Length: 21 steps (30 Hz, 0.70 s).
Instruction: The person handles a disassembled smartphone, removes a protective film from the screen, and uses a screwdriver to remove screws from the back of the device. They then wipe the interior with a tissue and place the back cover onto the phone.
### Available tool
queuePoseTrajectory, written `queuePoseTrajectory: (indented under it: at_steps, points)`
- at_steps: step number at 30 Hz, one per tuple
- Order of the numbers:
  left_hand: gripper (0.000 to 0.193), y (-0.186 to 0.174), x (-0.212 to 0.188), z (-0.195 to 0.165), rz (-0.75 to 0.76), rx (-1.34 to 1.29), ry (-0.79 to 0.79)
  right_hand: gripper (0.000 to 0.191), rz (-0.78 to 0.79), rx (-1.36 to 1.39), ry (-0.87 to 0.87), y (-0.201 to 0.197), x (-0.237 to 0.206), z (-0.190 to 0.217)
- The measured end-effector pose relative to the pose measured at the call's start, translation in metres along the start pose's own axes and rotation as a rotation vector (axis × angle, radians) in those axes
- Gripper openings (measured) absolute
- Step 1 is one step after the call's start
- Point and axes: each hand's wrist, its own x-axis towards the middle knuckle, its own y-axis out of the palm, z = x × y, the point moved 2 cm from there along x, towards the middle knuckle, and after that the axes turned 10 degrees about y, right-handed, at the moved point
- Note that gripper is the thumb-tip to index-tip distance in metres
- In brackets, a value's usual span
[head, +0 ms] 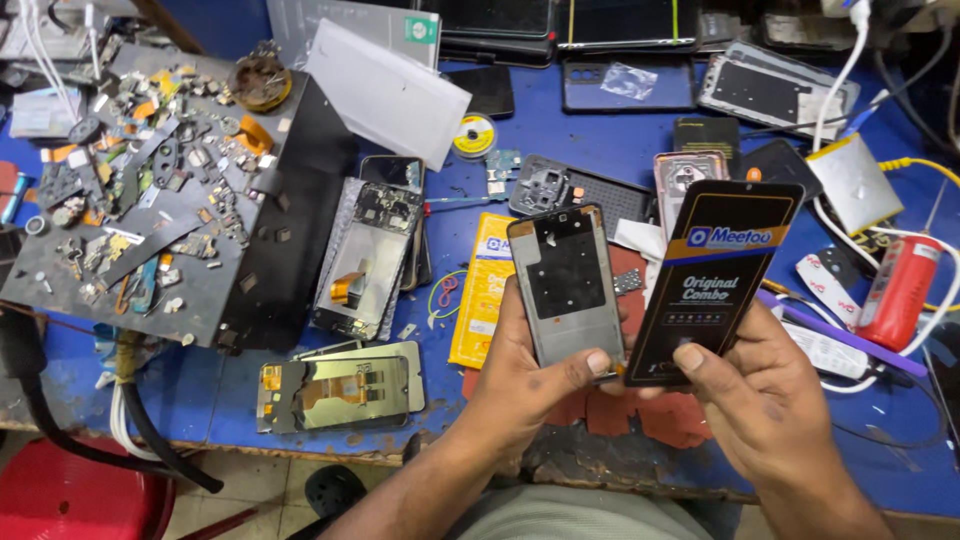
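— Phone frame [567, 287] sits upright in the left hand [520, 375], thumb clamping its lower edge?
— Yes; the right hand [762, 395] grips a black screen panel [715, 280] just beside it, both tilted toward the face for comparison.

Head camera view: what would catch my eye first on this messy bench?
Most striking are the two hands at the centre: the left hand holds up a grey phone frame, and the right hand holds a black display panel with a gold band beside it. To the left, a dark metal tray is heaped with small phone parts. At the far right lies a red cylinder-shaped tool on the blue bench.
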Motion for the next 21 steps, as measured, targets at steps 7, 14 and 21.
queuePoseTrajectory:
  at_steps: [7, 14, 21]
  points:
    - [0.072, -0.015, -0.002, -0.003, 0.037, -0.054, -0.042, 0.039, -0.007, -0.051, 0.032, 0.019, 0.007, 0.003]
    - [0.077, -0.020, -0.003, -0.004, 0.085, -0.049, -0.002, 0.041, -0.033, -0.133, 0.028, 0.026, 0.006, 0.001]
    - [0.083, -0.019, -0.005, -0.006, 0.157, -0.215, -0.038, 0.032, -0.033, -0.095, 0.012, 0.018, 0.009, -0.010]
